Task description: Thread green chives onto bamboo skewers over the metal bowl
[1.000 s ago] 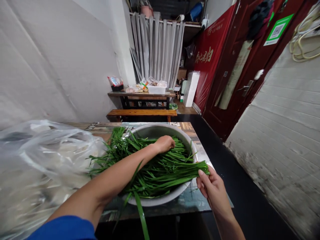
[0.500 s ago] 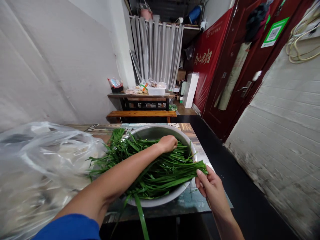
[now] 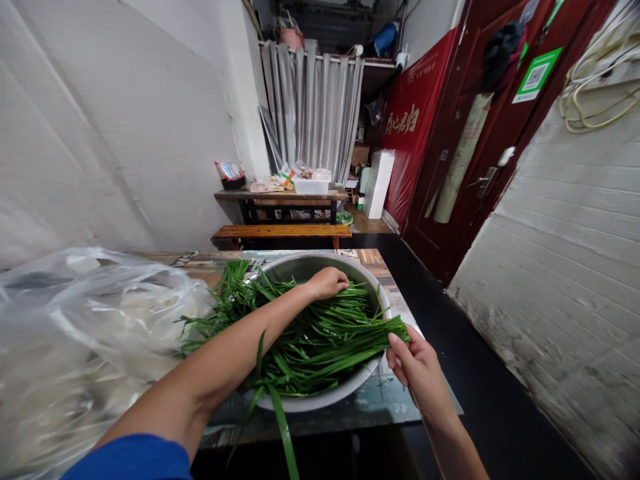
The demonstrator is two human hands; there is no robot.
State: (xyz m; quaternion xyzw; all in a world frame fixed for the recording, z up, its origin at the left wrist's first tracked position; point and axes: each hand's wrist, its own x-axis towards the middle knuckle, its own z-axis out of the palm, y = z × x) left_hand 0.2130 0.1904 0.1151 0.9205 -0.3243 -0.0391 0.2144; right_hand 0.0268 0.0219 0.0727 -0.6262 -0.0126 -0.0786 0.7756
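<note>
A wide metal basin (image 3: 350,390) on the table holds a heap of long green garlic chives (image 3: 305,347), some hanging over its left and front rim. My right hand (image 3: 417,360) is at the basin's right rim, thumb and fingers closed round the cut ends of a chive bunch that lies across the heap. Reaching over the heap, my left hand (image 3: 327,283) is at the far side of the basin with its fingers curled down at the chives. What its fingertips pinch is mostly hidden by the hand, but chive stalks come out right beside them.
A large clear plastic bag (image 3: 100,333) with pale contents fills the table's left side. Past the table (image 3: 400,413) stand a wooden bench (image 3: 283,231) and another table with a white tub (image 3: 311,185). A red door (image 3: 460,147) is at the right.
My left hand has shifted slightly left over the chives, its fingers still curled. The right hand keeps its hold on the bunch. The whole view has moved a little.
</note>
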